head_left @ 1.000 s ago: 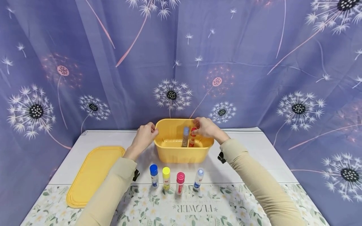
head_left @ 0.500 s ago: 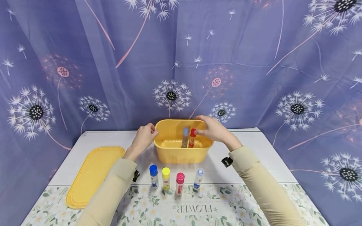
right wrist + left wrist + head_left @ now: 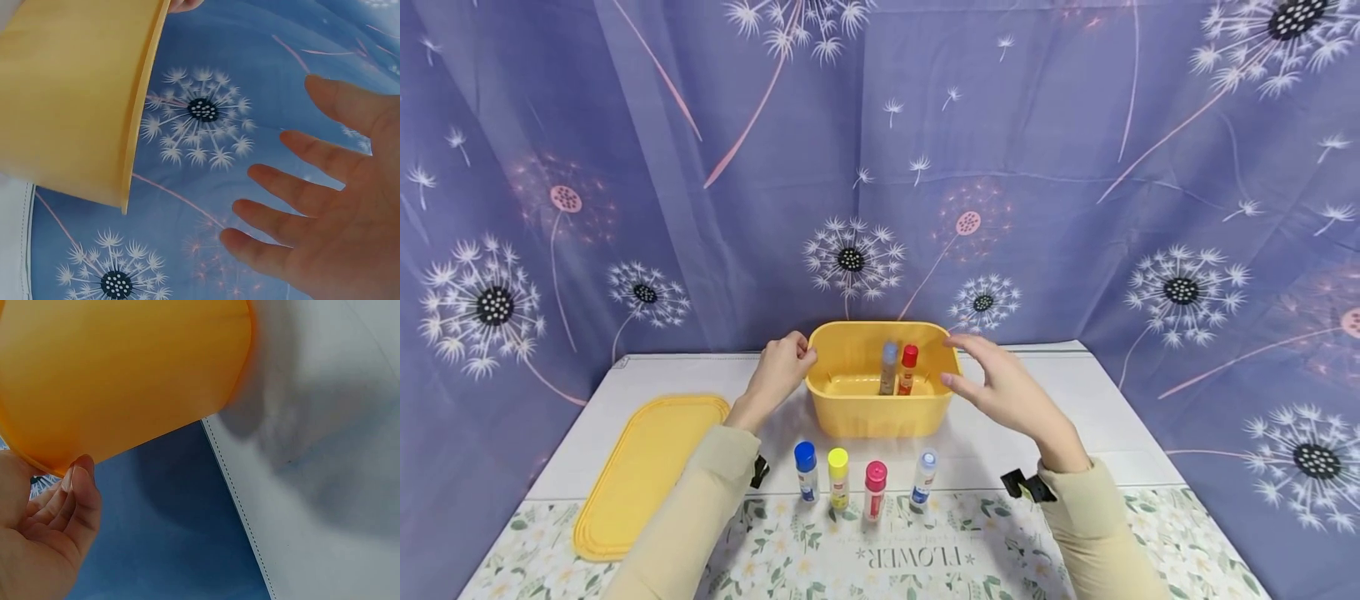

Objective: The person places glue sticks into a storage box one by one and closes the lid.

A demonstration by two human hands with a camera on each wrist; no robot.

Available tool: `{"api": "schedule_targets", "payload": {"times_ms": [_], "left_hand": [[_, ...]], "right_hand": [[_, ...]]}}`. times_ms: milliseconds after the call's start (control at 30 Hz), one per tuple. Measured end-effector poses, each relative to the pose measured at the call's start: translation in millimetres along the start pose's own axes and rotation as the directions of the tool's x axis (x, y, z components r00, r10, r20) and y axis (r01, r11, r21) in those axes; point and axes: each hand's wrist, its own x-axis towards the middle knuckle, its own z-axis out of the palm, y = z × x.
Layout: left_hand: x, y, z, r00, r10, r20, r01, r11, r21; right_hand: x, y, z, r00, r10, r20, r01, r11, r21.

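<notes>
A yellow plastic bin (image 3: 880, 417) stands near the back of the table. My left hand (image 3: 781, 369) pinches its left rim; the left wrist view shows the thumb and fingers (image 3: 84, 487) on the edge. My right hand (image 3: 1000, 387) is beside the right rim with spread fingers and holds nothing; in the right wrist view it is apart from the bin. Inside the bin, a red-capped tube like a glue stick (image 3: 907, 371) stands upright beside a grey-blue-capped one (image 3: 888, 371).
In front of the bin stand similar tubes: blue-capped (image 3: 806, 473), yellow-capped (image 3: 838, 481), pink-capped (image 3: 875, 493) and pale-blue-capped (image 3: 924, 481). A yellow lid (image 3: 651, 475) lies flat at the left, partly behind the left sleeve. A purple dandelion-print curtain (image 3: 760, 250) hangs behind the table.
My right hand has let go of the red-capped tube inside the bin and drawn back to the right, its fingers spreading. My left hand stays at the left rim.
</notes>
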Motion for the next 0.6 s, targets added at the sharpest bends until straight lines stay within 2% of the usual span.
{"api": "schedule_targets", "payload": {"times_ms": [133,300,467,600], "left_hand": [[-0.9,-1.5,2.3,1.0,0.003,-0.002,-0.003,1.0,-0.009],[-2.6,-1.6,3.1,1.0,0.014,-0.002,-0.014,1.0,-0.014],[-3.0,-1.5,1.6,0.999,0.022,-0.027,-0.022,1.0,-0.015],[-1.1,-2.5,1.9,0.999,0.028,-0.039,-0.028,1.0,-0.005]], "right_hand": [[-17.8,-6,6,0.999,-0.038,-0.019,0.038,0.999,-0.01],[-35.2,-11,18,0.998,-0.068,-0.005,0.068,0.998,-0.005],[-44.7,-13,33,0.996,-0.09,0.016,0.09,0.996,0.005],[-49.5,-13,44,0.993,-0.1,0.065,0.097,0.994,0.046]]}}
